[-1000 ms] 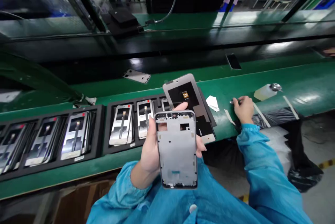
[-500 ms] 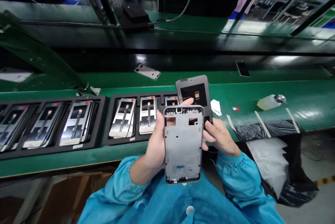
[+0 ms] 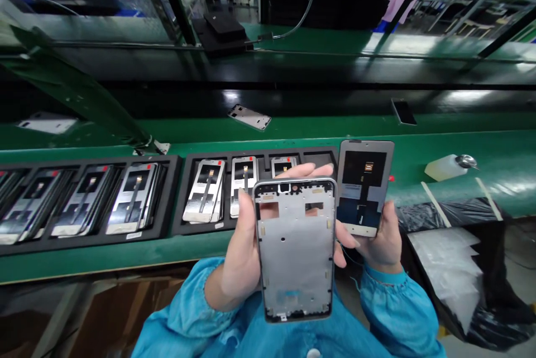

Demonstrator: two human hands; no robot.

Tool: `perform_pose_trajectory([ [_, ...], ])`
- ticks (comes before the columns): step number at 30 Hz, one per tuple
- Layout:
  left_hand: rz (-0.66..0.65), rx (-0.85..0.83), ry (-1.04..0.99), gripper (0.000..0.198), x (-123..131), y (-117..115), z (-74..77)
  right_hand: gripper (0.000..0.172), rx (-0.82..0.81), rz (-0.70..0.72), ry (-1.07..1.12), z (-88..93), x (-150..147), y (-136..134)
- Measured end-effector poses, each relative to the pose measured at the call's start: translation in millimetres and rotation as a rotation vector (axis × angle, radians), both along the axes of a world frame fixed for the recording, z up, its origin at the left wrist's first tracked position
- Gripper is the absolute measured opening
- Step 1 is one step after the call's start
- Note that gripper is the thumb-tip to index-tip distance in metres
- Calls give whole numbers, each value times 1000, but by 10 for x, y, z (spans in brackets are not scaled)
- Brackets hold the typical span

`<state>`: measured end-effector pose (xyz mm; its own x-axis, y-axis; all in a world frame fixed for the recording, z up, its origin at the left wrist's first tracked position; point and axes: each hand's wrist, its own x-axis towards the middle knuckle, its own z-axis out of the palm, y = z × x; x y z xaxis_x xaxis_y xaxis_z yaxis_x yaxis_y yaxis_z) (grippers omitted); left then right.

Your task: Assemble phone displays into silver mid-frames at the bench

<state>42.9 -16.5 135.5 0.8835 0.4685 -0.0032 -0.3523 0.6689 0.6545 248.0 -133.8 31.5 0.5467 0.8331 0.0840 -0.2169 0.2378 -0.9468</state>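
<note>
Grey metal phone frame (image 3: 295, 246), likely stiff, sits clasped in my left hand (image 3: 240, 252). My right hand (image 3: 383, 240) holds the fragile-looking black display panel (image 3: 363, 187) edgewise.

grey phone frame (image 3: 295, 252) upright, held | dark display panel (image 3: 363, 187) upright, just right

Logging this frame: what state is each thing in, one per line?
phone frame: held in the left hand, bare, inner side facing the camera.
screen panel: held in the right hand, back facing the camera, beside the frame.
tray: on the bench, holding leaning panels.
bottle: lying on its side.
</note>
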Motion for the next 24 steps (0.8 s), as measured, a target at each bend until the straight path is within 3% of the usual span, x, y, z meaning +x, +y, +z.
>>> perform_pose_trajectory([
  [2,43,-23,-13,94,12,-10,18,68,29,53,28,20,-19,17],
  [6,247,-79,-55,81,103,137,106,59,66,95,46,-36,-33,-21],
  [12,414,-4,12,94,127,540,200,51,-14,-53,-93,-134,48,-134],
  [19,421,-4,11,97,112,569,177,54,-50,-58,-246,-110,110,-145],
  [24,398,-57,75,101,125,551,258,59,-49,-45,-344,49,72,-171],
])
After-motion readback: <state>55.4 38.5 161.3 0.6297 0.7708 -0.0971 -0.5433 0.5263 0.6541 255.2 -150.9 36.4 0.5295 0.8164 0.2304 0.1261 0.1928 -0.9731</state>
